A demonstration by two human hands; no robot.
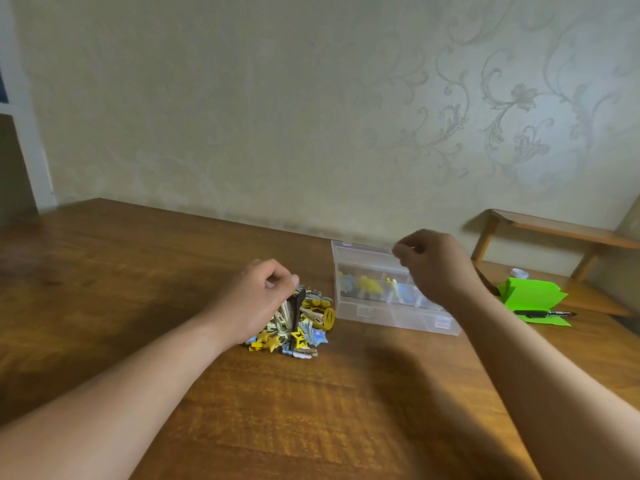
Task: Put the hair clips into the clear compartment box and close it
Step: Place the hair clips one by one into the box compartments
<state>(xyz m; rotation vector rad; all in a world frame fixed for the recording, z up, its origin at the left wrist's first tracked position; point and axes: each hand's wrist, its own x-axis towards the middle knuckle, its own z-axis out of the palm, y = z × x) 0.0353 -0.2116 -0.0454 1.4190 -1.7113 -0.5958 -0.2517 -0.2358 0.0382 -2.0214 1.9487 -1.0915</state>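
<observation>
Left hand (263, 299) pinched on clips in pile (294, 323); right hand (433, 265), fingers curled, contents unclear, over clear box (363, 313). Lift few, drop squarely into one compartment.

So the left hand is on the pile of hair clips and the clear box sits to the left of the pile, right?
Not quite. The head view shows the clear box to the right of the pile of hair clips. The left hand is on the pile, as you said.
</observation>
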